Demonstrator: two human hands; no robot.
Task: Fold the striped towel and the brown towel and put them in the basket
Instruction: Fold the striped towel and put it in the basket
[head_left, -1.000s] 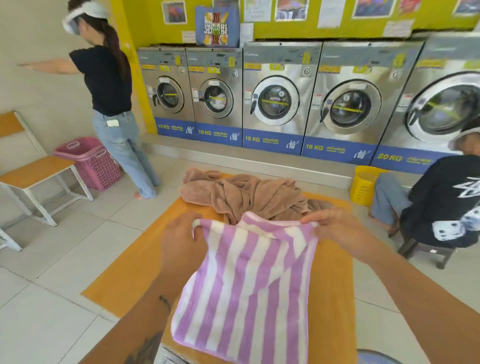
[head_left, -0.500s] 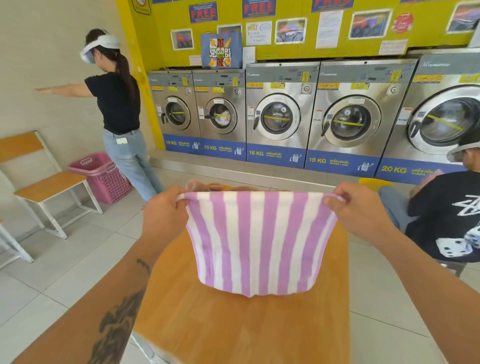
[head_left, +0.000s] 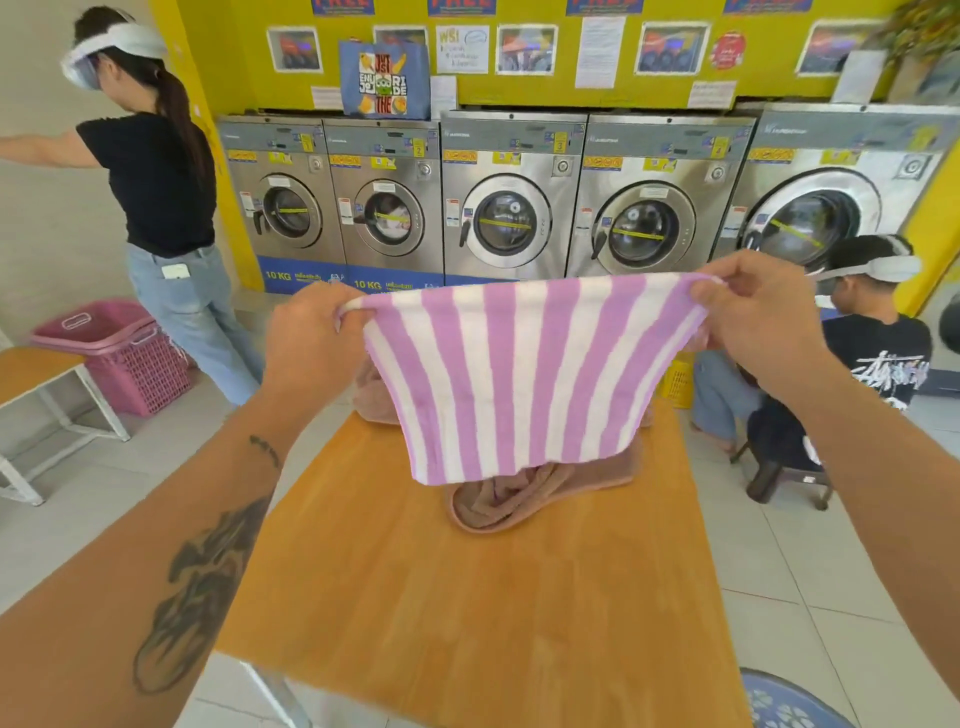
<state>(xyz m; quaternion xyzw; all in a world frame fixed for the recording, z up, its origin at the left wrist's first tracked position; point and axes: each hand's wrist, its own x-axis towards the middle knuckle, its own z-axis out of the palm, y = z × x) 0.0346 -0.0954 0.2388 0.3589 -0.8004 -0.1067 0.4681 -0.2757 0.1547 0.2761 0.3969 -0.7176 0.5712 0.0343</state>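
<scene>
The purple-and-white striped towel (head_left: 514, 374) hangs stretched in the air above the wooden table (head_left: 478, 613). My left hand (head_left: 311, 343) pinches its top left corner and my right hand (head_left: 753, 317) pinches its top right corner. The brown towel (head_left: 524, 493) lies crumpled on the far half of the table, mostly hidden behind the striped towel. A blue basket rim (head_left: 789, 701) shows at the bottom right edge, by the table's near corner.
A row of washing machines (head_left: 509, 208) lines the back wall. One person (head_left: 161, 197) stands at the left beside a pink basket (head_left: 119, 353); another person (head_left: 857, 353) sits at the right near a yellow basket (head_left: 675, 379). A wooden bench (head_left: 31, 369) stands at far left.
Both hands lifted the striped towel off the table and pulled its top edge wide apart. It now hangs higher, and the brown towel shows beneath its lower edge.
</scene>
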